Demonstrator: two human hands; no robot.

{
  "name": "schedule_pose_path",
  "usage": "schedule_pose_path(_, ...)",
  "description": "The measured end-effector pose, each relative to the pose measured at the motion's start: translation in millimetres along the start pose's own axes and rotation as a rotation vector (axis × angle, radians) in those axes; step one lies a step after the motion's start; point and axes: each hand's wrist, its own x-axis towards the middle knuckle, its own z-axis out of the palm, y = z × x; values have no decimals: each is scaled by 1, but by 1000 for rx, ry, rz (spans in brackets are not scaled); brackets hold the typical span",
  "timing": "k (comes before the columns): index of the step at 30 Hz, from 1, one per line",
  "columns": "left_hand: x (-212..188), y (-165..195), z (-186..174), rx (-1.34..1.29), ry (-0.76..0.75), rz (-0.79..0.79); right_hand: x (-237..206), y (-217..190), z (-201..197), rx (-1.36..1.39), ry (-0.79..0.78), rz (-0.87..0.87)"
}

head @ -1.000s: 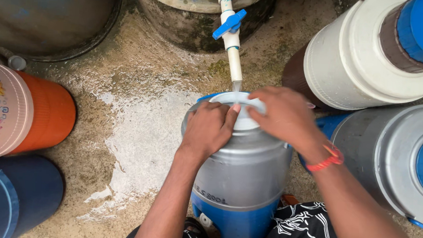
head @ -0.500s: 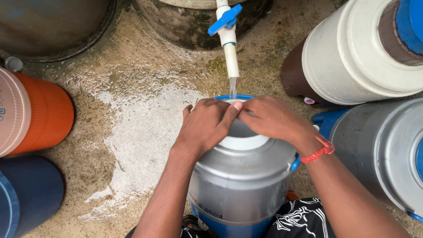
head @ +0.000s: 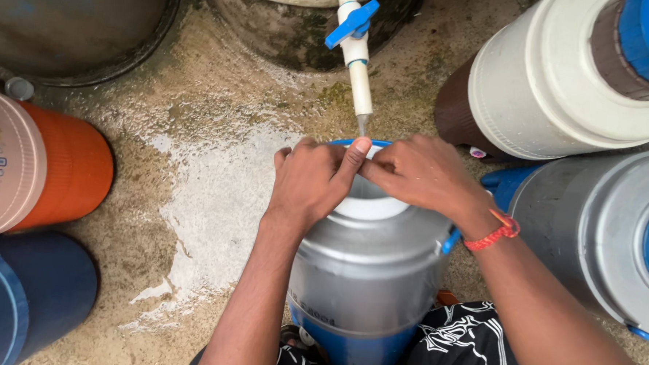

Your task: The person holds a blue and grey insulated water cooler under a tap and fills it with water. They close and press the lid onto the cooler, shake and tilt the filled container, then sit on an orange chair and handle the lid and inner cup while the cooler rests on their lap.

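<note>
The white rim of a grey-and-blue plastic water jug (head: 368, 268) is gripped by the left hand (head: 311, 180) and right hand (head: 423, 172). It is set under a white pipe tap with a blue handle (head: 355, 41) on the wet concrete floor (head: 193, 191).

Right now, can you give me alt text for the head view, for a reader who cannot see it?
Two bare hands, left hand and right hand, rest together on the open mouth of a silver and blue water cooler jug directly under a white pipe tap with a blue handle. Other jugs stand around it on wet concrete, including an orange jug and a white jug.
</note>
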Motion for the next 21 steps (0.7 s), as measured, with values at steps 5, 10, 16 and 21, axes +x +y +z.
schedule_pose_path(5, 1, -2, 5, -123, 307, 305, 1, 0, 4, 156, 62, -232)
schedule_pose_path(10, 8, -1, 13, -49, 258, 316, 8, 3, 16, 89, 144, -338)
schedule_pose_path(16, 3, 0, 6, 26, -139, 14, -3, -4, -1, -89, -45, -77)
schedule_pose_path(21, 3, -7, 13, -52, 250, 272, -5, -3, -1, 156, 135, -265)
